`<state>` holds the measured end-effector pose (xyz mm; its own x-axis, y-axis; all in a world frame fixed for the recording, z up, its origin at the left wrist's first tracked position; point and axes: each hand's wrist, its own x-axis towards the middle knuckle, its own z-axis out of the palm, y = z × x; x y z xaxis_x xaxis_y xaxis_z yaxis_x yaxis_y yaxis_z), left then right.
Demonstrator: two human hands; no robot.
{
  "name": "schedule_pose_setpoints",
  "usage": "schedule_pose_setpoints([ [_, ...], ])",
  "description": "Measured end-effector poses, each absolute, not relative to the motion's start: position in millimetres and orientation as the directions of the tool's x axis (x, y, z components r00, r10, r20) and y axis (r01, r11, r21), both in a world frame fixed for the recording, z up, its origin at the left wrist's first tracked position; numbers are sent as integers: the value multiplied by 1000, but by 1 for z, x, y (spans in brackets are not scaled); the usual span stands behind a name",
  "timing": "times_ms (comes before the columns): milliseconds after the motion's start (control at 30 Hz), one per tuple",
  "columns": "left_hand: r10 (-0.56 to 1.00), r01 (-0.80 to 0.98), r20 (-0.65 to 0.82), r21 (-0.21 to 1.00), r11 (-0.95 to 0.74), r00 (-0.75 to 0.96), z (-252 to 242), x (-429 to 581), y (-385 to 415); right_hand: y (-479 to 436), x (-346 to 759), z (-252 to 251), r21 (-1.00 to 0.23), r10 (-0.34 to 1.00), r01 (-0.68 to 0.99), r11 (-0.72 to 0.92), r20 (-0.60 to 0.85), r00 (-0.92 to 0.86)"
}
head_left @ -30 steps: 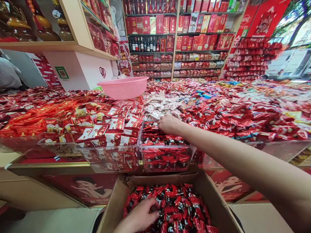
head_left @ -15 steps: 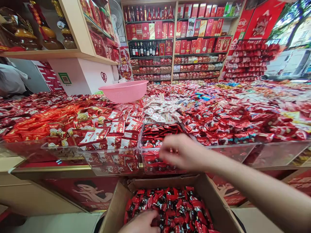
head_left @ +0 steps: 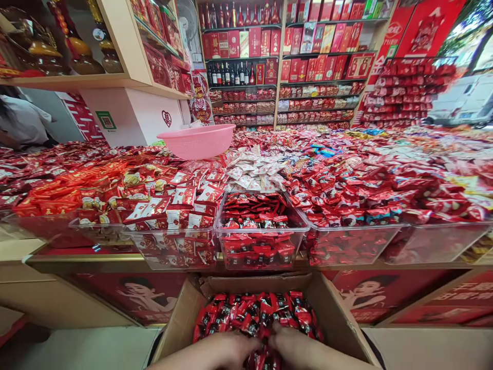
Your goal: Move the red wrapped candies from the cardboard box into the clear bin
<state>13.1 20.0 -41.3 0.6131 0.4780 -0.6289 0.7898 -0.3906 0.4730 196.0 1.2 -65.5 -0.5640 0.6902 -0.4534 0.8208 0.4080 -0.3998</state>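
Observation:
An open cardboard box (head_left: 339, 308) full of small red-and-black wrapped candies (head_left: 246, 313) stands below the counter edge. Inside it, my left hand (head_left: 234, 349) and my right hand (head_left: 288, 341) are close together, facing each other. Their fingers curl down into the candies and close around some between them; the fingertips are partly hidden. Just beyond the box, a clear plastic bin (head_left: 262, 239) on the counter holds similar red-and-black packets. Its contents lie lower than the heaps beside it.
Clear bins heaped with red-and-white packets (head_left: 181, 210) and red packets (head_left: 346, 205) flank the middle bin. White packets (head_left: 256, 172) and a pink plastic basket (head_left: 196, 144) sit behind. Shelves of bottles and boxes (head_left: 242, 46) line the back. A person (head_left: 25, 123) is at far left.
My right hand has come down from over the clear bin into the cardboard box. My left hand has shifted right among the candies. The view has moved slightly.

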Motion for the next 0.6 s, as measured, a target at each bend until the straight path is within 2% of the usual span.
schedule_pose_setpoints([
  [67, 536, 791, -592, 536, -297, 602, -47, 9, 23, 3, 197, -64, -491, 705, 771, 405, -370, -605],
  [167, 676, 662, -505, 749, 34, 537, -51, 1, 30, 13, 200, -58, -684, 793, 658, 315, -191, -578],
  [233, 763, 488, -424, 857, 164, 488, -49, 0, 36, 21, 201, -50, -849, 846, 494, 189, -115, -520],
  [300, 805, 385, -378, 900, 204, 457, -46, 3, 41, 26, 198, -41, -970, 884, 244, -1, -115, -454],
  [367, 804, 330, -372, 915, 233, 464, -42, 9, 41, 29, 193, -33, -986, 909, -2, -168, -154, -388],
  [433, 787, 274, -369, 925, 261, 494, -37, 16, 38, 29, 188, -28, -950, 924, -187, -249, -175, -339],
  [600, 782, 203, -325, 946, 255, 532, -28, 33, 24, 27, 183, -25, -810, 937, -482, -333, -226, -267],
])
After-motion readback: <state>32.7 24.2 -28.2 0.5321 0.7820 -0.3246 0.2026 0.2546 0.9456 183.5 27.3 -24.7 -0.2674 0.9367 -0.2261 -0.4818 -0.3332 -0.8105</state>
